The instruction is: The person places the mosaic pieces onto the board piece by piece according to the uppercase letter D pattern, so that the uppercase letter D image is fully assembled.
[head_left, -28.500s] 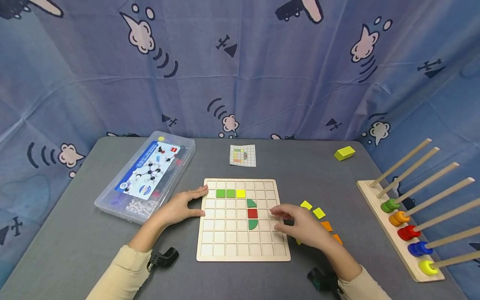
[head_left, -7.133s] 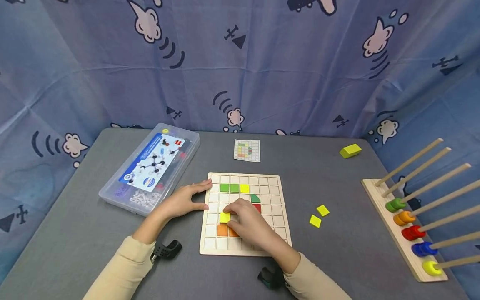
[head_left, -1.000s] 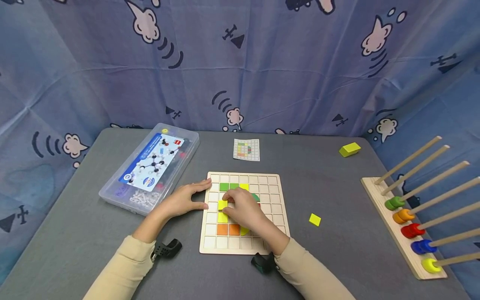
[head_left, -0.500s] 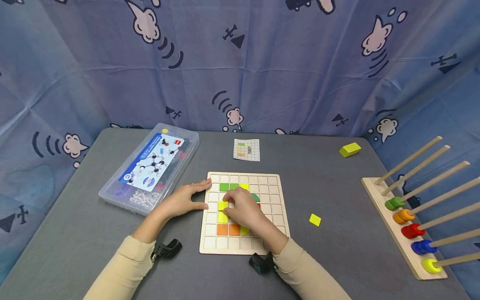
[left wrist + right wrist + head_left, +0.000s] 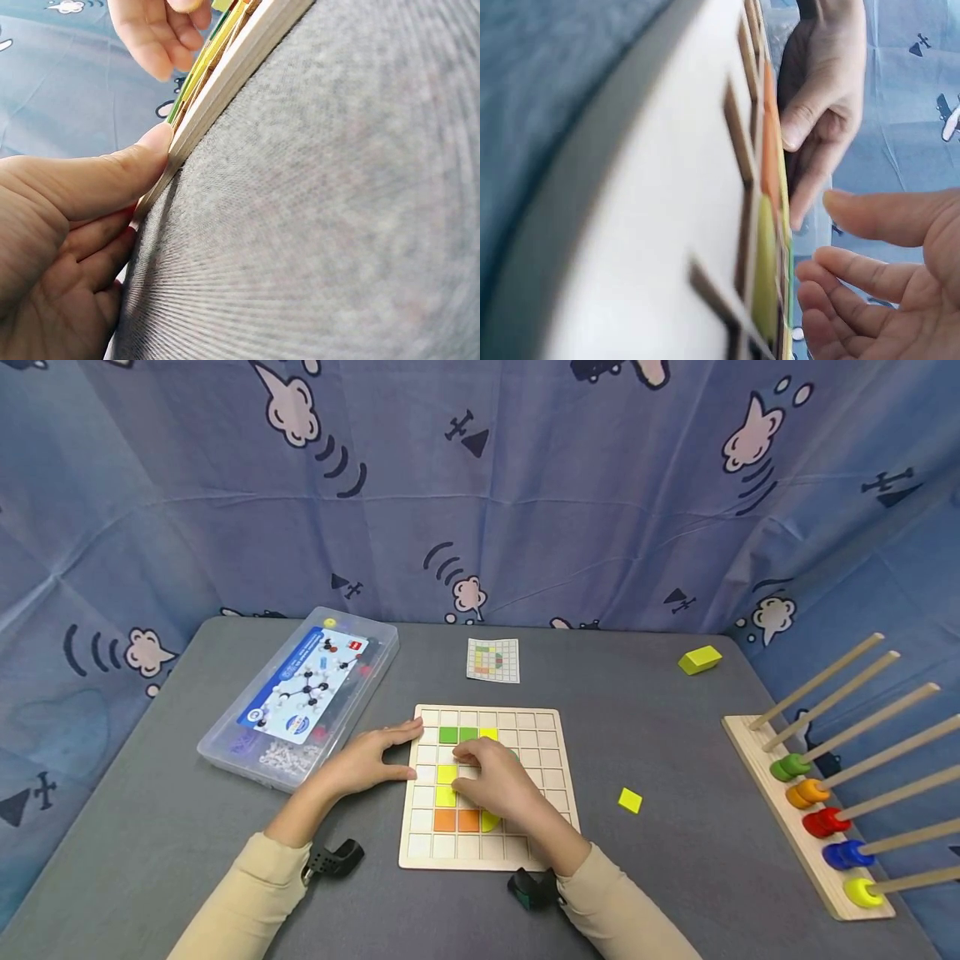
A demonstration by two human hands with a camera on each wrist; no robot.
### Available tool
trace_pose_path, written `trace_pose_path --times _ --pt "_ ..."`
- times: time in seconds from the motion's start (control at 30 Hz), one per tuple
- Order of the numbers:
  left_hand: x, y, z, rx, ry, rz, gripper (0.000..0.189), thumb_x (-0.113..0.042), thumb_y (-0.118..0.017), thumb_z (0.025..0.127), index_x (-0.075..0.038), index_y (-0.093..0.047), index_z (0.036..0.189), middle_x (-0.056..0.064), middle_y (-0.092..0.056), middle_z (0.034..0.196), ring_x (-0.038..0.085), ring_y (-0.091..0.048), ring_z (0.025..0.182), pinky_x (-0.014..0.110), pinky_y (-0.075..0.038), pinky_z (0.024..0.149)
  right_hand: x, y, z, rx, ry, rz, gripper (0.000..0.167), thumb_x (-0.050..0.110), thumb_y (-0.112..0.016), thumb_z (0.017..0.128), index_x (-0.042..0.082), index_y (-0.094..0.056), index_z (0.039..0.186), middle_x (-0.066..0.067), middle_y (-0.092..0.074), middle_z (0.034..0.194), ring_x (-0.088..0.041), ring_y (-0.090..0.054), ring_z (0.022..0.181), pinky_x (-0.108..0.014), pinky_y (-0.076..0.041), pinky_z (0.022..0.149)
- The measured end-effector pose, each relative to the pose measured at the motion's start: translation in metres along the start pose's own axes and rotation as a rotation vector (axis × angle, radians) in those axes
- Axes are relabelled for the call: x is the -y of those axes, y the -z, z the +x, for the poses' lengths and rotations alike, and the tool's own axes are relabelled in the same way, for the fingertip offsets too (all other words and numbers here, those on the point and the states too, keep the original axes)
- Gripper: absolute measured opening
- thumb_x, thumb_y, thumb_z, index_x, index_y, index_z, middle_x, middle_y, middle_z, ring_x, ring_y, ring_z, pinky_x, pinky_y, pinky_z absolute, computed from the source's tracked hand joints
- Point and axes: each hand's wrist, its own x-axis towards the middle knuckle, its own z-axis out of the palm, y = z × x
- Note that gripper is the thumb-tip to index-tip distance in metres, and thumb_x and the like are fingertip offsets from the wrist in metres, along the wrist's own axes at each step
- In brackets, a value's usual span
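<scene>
The wooden grid board (image 5: 536,814) lies flat on the table. My left hand (image 5: 363,762) rests against its left edge, thumb and fingers spread, thumb tip touching the rim. Just above the middle of the board is my right hand (image 5: 498,781), its thumb and fingers apart with nothing between them. Beside its fingertips, two yellow square tiles (image 5: 447,774) sit in the second column. Below them are orange tiles (image 5: 445,820) and a yellow rounded tile (image 5: 490,822). Green tiles (image 5: 448,735) and another yellow tile (image 5: 488,734) form the upper row. My right hand hides part of the board.
One loose yellow tile (image 5: 630,800) lies right of the board. Behind the board is a pattern card (image 5: 492,660). A clear plastic case (image 5: 300,693) stands at left, a yellow block (image 5: 700,660) at back right, and a wooden peg stand (image 5: 813,818) along the right side.
My right hand has let go of the upper yellow square tile, which now lies in its cell, and shifted slightly right. Since the oldest frame, orange and yellow tiles have gone onto the board.
</scene>
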Motion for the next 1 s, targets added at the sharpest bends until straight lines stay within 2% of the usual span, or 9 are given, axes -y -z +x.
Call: trace_pose_path --times 0.1,0.3,0.5,0.7,0.87,1.0 --pt "0.000 0.000 0.000 -0.001 0.003 -0.009 0.072 -0.025 -0.074 0.082 -0.006 -0.041 0.143 0.011 -0.034 0.152 0.035 -0.028 0.141 0.054 -0.027 0.111 -0.003 0.008 -0.005 -0.003 0.000 0.019 0.041 0.014 -0.075 0.080 0.005 -0.064 0.118 -0.008 -0.063 0.115 -0.022 -0.060 0.104 -0.039 -0.049 0.090" --pt "0.000 0.000 0.000 -0.004 -0.007 -0.007 0.072 -0.024 -0.074 0.082 -0.004 -0.041 0.143 0.011 -0.034 0.152 0.037 -0.027 0.140 0.055 -0.025 0.112 -0.018 0.033 -0.020 -0.014 0.036 0.040 0.045 0.013 -0.076 0.079 0.007 -0.062 0.122 -0.007 -0.064 0.115 -0.023 -0.061 0.106 -0.039 -0.050 0.089" --pt "0.000 0.000 0.000 -0.005 -0.016 0.002 0.073 -0.024 -0.074 0.082 -0.004 -0.041 0.143 0.011 -0.033 0.152 0.037 -0.028 0.140 0.055 -0.024 0.112 -0.049 0.063 -0.039 -0.025 0.077 0.009 0.047 0.012 -0.073 0.082 0.003 -0.059 0.126 -0.010 -0.062 0.121 -0.029 -0.059 0.108 -0.046 -0.049 0.091" --pt "0.000 -0.001 0.000 -0.002 -0.012 -0.007 0.072 -0.023 -0.074 0.081 -0.003 -0.042 0.143 0.011 -0.034 0.152 0.037 -0.028 0.140 0.054 -0.025 0.112 -0.082 0.090 -0.061 -0.064 0.063 -0.040 0.052 0.015 -0.073 0.083 0.003 -0.055 0.129 -0.013 -0.060 0.123 -0.033 -0.057 0.111 -0.050 -0.047 0.093" --pt "-0.001 0.000 -0.001 -0.005 -0.019 -0.002 0.072 -0.022 -0.074 0.081 -0.003 -0.042 0.142 0.011 -0.034 0.151 0.037 -0.029 0.140 0.054 -0.026 0.111 -0.107 0.105 -0.076 -0.063 0.083 -0.036 0.055 0.019 -0.073 0.084 0.002 -0.052 0.132 -0.014 -0.058 0.128 -0.033 -0.055 0.117 -0.051 -0.044 0.096" --pt "-0.001 0.000 0.000 -0.004 -0.024 0.011 0.071 -0.023 -0.074 0.081 -0.003 -0.042 0.142 0.011 -0.035 0.151 0.037 -0.029 0.140 0.054 -0.026 0.112 -0.122 0.113 -0.086 -0.055 0.062 -0.038 0.057 0.024 -0.072 0.085 0.003 -0.051 0.133 -0.014 -0.058 0.130 -0.033 -0.055 0.118 -0.050 -0.044 0.096"
